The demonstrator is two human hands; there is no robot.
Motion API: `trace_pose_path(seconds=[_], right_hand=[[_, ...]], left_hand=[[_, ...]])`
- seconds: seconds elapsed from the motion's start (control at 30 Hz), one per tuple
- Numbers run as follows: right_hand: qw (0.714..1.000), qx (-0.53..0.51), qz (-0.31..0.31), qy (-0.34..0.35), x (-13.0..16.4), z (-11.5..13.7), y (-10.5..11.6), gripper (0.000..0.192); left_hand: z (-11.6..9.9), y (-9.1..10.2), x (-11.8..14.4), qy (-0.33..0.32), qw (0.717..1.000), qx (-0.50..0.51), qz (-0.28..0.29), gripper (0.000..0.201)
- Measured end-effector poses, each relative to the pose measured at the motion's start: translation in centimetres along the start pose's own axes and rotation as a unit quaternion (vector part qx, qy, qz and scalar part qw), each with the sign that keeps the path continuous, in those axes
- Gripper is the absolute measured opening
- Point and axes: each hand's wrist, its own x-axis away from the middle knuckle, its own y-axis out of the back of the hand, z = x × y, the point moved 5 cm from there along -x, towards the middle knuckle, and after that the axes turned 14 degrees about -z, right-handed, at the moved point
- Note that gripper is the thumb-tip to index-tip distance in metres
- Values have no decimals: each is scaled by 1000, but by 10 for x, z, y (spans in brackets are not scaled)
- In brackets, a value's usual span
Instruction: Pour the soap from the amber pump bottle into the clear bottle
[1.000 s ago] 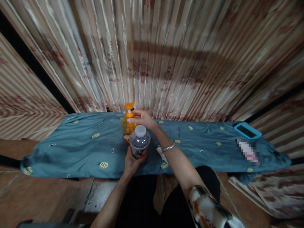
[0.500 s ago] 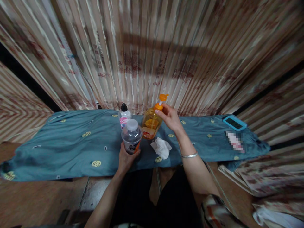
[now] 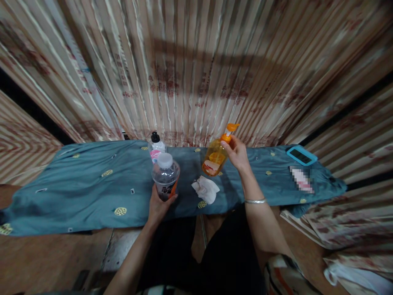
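While gripped: two bottles (third apart)

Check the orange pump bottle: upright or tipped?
Tipped. The orange pump bottle leans with its pump head up and to the right, gripped at the neck by the right hand, its base by the blue cloth.

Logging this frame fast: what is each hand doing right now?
Left hand: closed around the clear bottle with a white cap.
Right hand: closed on the neck of the orange pump bottle, which is tilted.
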Motion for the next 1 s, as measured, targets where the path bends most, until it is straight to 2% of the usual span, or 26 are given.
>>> trace_pose_path(seconds=[0.2, 0.3, 0.37, 0.4, 0.5, 0.57, 0.63, 0.67, 0.7, 0.77, 0.87, 1.0], right_hand=[[999, 36, -23, -3, 2, -11, -8, 44], [997, 68, -29, -7, 10, -6, -2, 56], [994, 95, -58, -4, 23, 1, 8, 69], [991, 111, -80, -3, 33, 4, 14, 70], [978, 160, -132, -17, 74, 7, 29, 54], [975, 195, -92, -53, 106, -3, 24, 39], [971, 225, 20, -73, 134, -18, 6, 26], [964, 246, 71, -76, 144, -25, -3, 26], [955, 264, 109, -80, 151, -31, -12, 33], [940, 290, 157, -87, 157, -38, -25, 22], [936, 284, 181, -99, 152, -36, -31, 4], [961, 207, 150, -109, 139, -10, -24, 10]], left_hand=[[1, -1, 0, -18, 1000, 5, -5, 86], [1, -1, 0, -12, 1000, 5, -3, 86], [0, 0, 0, -8, 1000, 3, -2, 85], [-1, 0, 0, -8, 1000, 1, -4, 85], [-4, 2, 1, -13, 1000, -9, -10, 84], [-6, 2, 1, -16, 1000, -14, -13, 84], [-7, 2, 1, -17, 1000, -18, -15, 85], [-7, 2, 1, -16, 1000, -21, -16, 85], [-7, 2, 1, -15, 999, -24, -16, 85], [-7, 2, 2, -12, 999, -26, -15, 85], [-8, 2, 3, -16, 1000, -18, -13, 84], [-7, 2, 3, -22, 1000, -14, -18, 86]])
